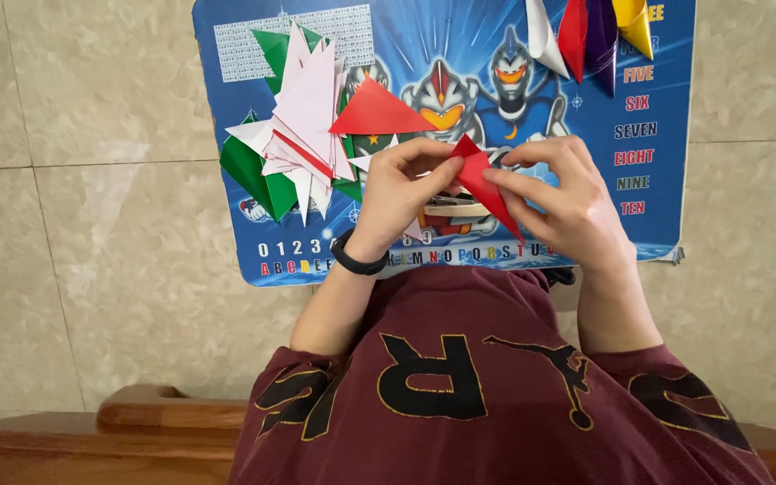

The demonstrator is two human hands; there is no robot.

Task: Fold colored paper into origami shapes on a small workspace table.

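Big blue cartoon play mat (pixel 657 90) up top, pile of folded paper triangles (pixel 303 135) at 10 o'clock. Dead center, left hand (pixel 401 193) and right hand (pixel 563 202) both pinching a red folded paper piece (pixel 487 189).

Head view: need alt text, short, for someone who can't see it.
Seen from above, a person's left hand and right hand together pinch a folded red paper piece over a small blue table. A pile of folded white, green and red papers lies to the left, and folded paper cones sit at the far right edge.
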